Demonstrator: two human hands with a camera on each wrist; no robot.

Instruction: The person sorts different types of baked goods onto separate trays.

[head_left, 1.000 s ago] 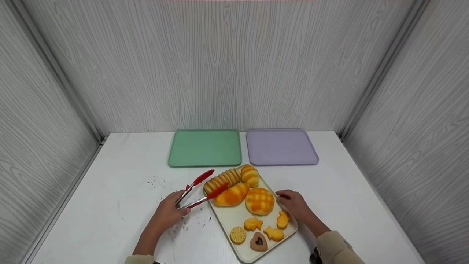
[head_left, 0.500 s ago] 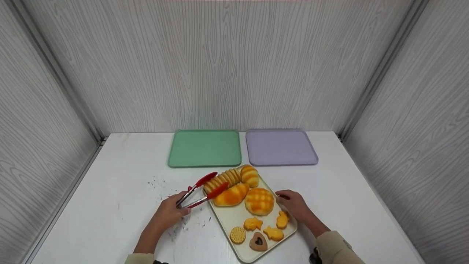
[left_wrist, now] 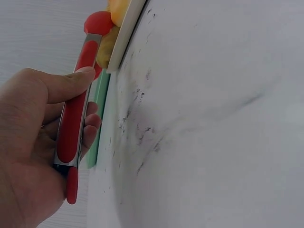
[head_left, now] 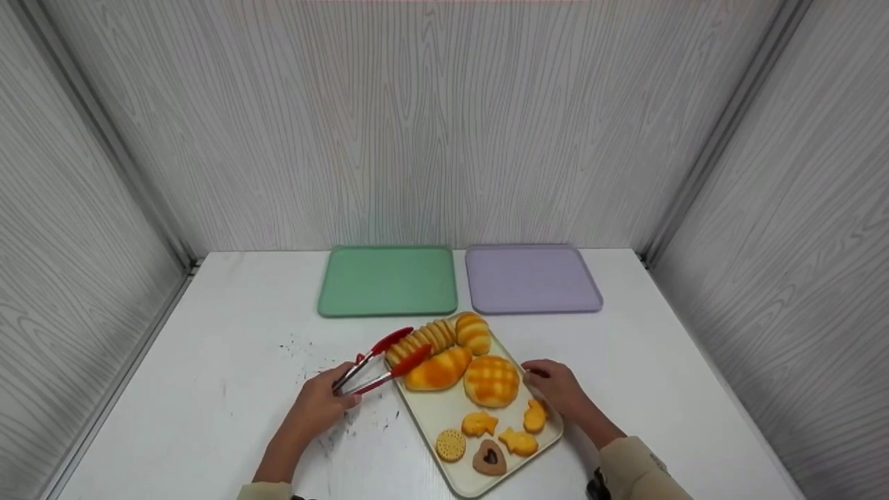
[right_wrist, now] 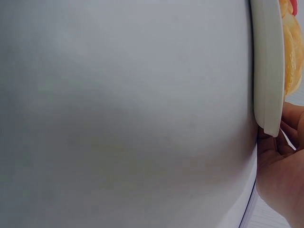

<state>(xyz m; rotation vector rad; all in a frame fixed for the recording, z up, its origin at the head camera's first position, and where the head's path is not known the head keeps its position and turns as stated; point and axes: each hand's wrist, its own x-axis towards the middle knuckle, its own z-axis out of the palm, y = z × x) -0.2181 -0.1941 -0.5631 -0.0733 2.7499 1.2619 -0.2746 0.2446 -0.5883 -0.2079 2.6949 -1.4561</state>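
Observation:
My left hand (head_left: 321, 403) grips a pair of tongs (head_left: 375, 383) with red tips and steel arms; in the left wrist view the thumb presses along the red handle (left_wrist: 71, 123). The spread tips reach over the cream tray (head_left: 430, 423), either side of the ridged long bread (head_left: 422, 342). One tip overlaps the smooth orange bread (head_left: 439, 369). At the tray's right edge, my right hand (head_left: 559, 390) holds the rim, its fingers at the edge in the right wrist view. A striped roll (head_left: 474, 333) and a round checked bun (head_left: 492, 381) lie beside the other breads.
Nearer on the cream tray lie a round biscuit (head_left: 451, 445), a heart cookie (head_left: 490, 458) and several small yellow shaped pieces, one a fish shape (head_left: 479, 423). Behind stand a green tray (head_left: 389, 281) and a purple tray (head_left: 533, 279), against the grey wall (head_left: 417, 125).
The tongs' far tip has shifted slightly right and down over the ridged long bread, narrowing the gap between the tips. My right hand and the cream tray stay in place.

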